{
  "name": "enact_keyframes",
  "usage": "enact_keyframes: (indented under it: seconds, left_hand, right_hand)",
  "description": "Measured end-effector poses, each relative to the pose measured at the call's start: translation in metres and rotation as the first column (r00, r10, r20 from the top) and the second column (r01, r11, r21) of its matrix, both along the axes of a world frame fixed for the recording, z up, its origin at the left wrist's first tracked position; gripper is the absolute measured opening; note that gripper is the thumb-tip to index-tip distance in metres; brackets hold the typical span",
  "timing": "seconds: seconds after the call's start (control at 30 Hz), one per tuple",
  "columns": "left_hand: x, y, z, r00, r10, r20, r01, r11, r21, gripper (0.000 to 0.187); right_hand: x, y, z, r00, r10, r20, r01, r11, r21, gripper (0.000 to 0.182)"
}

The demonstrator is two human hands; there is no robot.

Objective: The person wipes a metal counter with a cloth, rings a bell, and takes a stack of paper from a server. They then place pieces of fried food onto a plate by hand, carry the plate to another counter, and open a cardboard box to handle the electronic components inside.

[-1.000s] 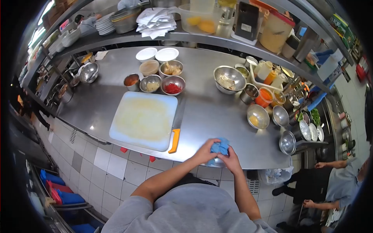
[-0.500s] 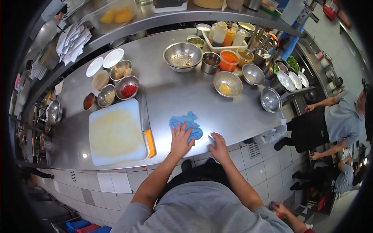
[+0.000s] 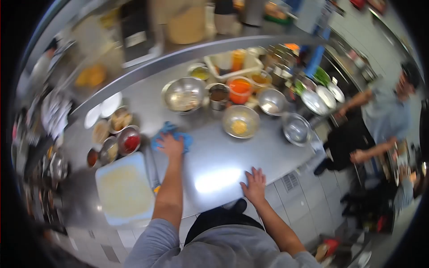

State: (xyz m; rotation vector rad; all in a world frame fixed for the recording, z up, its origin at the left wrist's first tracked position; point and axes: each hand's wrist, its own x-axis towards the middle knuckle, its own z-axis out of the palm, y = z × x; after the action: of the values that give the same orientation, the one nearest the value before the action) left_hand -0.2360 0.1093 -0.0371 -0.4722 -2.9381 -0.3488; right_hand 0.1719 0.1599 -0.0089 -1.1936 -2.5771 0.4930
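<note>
My left hand (image 3: 170, 146) presses on a crumpled blue cloth (image 3: 184, 139), which bunches out around its fingers on the steel worktop (image 3: 201, 161). Nothing is in my right hand (image 3: 254, 186); its fingers are spread at the worktop's front edge. To the left of my left forearm lies a white cutting board (image 3: 123, 190) with a yellowish, stained surface. Beside the board is a knife; its yellow handle (image 3: 157, 189) is partly hidden by that forearm. Beyond the cloth stands a large metal bowl (image 3: 183, 96) with light scraps inside.
At left, small bowls hold red pieces (image 3: 131, 143) and other food. Toward the right stand a bowl with yellow contents (image 3: 240, 121), a tub of orange sauce (image 3: 240, 89) and an empty metal bowl (image 3: 297, 129). A shelf edge (image 3: 187, 48) runs overhead. A co-worker (image 3: 384, 116) stands at right.
My left hand has moved forward and left across the worktop with the blue cloth. My right hand's fingers have spread at the front edge. The view has shifted and blurred.
</note>
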Motion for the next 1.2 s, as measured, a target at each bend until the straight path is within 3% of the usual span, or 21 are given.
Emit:
enact_keyframes:
  seconds: [0.07,0.1,0.13,0.17,0.2,0.23,0.27,0.3,0.37,0.43,0.57,0.63,0.67,0.77,0.83,0.93,1.0,1.03,1.1,1.17,1.2]
  left_hand:
    - [-0.032,0.010,-0.016,0.996,0.051,0.070,-0.032,0.967,-0.254,0.080]
    - [-0.086,0.008,-0.088,0.994,-0.049,-0.095,0.026,0.973,-0.229,0.079]
    - [-0.135,0.012,-0.132,0.826,-0.149,-0.544,0.149,0.988,-0.045,0.078]
    - [-0.121,0.024,-0.090,0.817,-0.234,-0.526,0.269,0.963,-0.011,0.078]
    - [-0.122,0.028,-0.048,0.995,0.013,0.099,0.029,0.912,-0.410,0.075]
    - [-0.132,0.033,-0.041,0.998,0.060,-0.032,-0.067,0.935,-0.347,0.070]
    - [-0.154,0.039,-0.076,0.930,0.070,-0.361,-0.235,0.868,-0.438,0.063]
    - [-0.169,0.044,-0.048,0.979,0.114,-0.172,-0.176,0.897,-0.405,0.061]
    - [-0.205,0.061,-0.049,0.976,0.138,-0.169,-0.199,0.879,-0.434,0.065]
    - [-0.263,0.078,-0.065,0.984,0.117,-0.135,-0.148,0.957,-0.250,0.071]
    - [-0.317,0.107,-0.066,0.991,-0.058,-0.121,0.033,0.980,-0.197,0.075]
    - [-0.334,0.108,-0.065,0.940,-0.262,-0.219,0.221,0.955,-0.196,0.062]
    - [-0.347,0.117,-0.062,0.864,-0.450,-0.228,0.390,0.882,-0.263,0.059]
    - [-0.390,0.105,-0.093,0.500,-0.740,-0.449,0.806,0.587,-0.070,0.054]
    - [-0.369,0.094,-0.105,0.480,-0.625,-0.616,0.791,0.611,-0.005,0.056]
    - [-0.243,0.076,-0.025,0.859,-0.488,-0.156,0.496,0.869,0.008,0.044]
    - [-0.225,0.063,-0.043,0.880,-0.363,-0.305,0.358,0.931,-0.075,0.042]
    - [-0.190,0.057,-0.017,0.906,-0.352,-0.235,0.333,0.936,-0.117,0.046]
    - [-0.189,0.036,-0.056,0.786,-0.444,-0.430,0.485,0.874,-0.015,0.048]
    - [-0.171,0.034,-0.063,0.870,-0.438,-0.225,0.435,0.898,-0.065,0.052]
    - [-0.108,0.028,-0.006,0.923,-0.383,-0.037,0.373,0.915,-0.154,0.052]
  right_hand:
    - [0.006,0.002,-0.005,1.000,0.011,0.018,-0.011,1.000,0.017,0.056]
    - [0.007,0.004,-0.004,0.999,0.009,0.033,-0.009,1.000,-0.007,0.056]
    - [0.006,0.005,-0.006,1.000,-0.015,0.020,0.015,1.000,-0.022,0.055]
    - [0.005,0.005,0.006,0.999,-0.027,0.027,0.028,0.999,-0.045,0.053]
    - [0.001,0.003,0.008,0.997,-0.067,0.028,0.068,0.997,-0.038,0.051]
    - [-0.003,0.001,0.003,0.993,-0.121,0.004,0.121,0.992,-0.034,0.048]
    - [-0.009,-0.005,-0.002,0.980,-0.199,-0.029,0.197,0.979,-0.049,0.046]
    - [-0.013,-0.006,0.002,0.971,-0.238,-0.016,0.237,0.971,-0.039,0.045]
    - [-0.024,-0.008,0.010,0.953,-0.304,-0.006,0.304,0.952,-0.037,0.044]
    - [-0.027,-0.010,0.011,0.958,-0.287,0.010,0.287,0.958,0.014,0.043]
    - [-0.028,-0.007,0.016,0.958,-0.288,0.020,0.288,0.958,-0.017,0.042]
    - [-0.028,-0.009,0.010,0.950,-0.312,0.015,0.312,0.950,-0.004,0.041]
    - [-0.031,-0.007,0.007,0.951,-0.310,-0.005,0.310,0.951,0.018,0.041]
    - [-0.027,-0.008,0.000,0.954,-0.299,0.018,0.299,0.954,0.014,0.041]
    - [-0.034,-0.001,-0.002,0.966,-0.259,0.017,0.258,0.966,0.017,0.041]
    - [-0.036,-0.007,0.001,0.964,-0.264,0.032,0.263,0.964,0.047,0.041]
    - [-0.035,-0.005,0.004,0.953,-0.303,0.019,0.302,0.953,0.037,0.041]
    - [-0.034,-0.006,0.002,0.953,-0.302,0.020,0.302,0.953,0.034,0.041]
    - [-0.035,-0.007,-0.004,0.957,-0.289,0.012,0.287,0.955,0.076,0.041]
    - [-0.029,-0.009,-0.003,0.954,-0.299,0.001,0.297,0.950,0.099,0.042]
    - [-0.028,-0.012,-0.001,0.954,-0.300,-0.012,0.300,0.949,0.100,0.042]
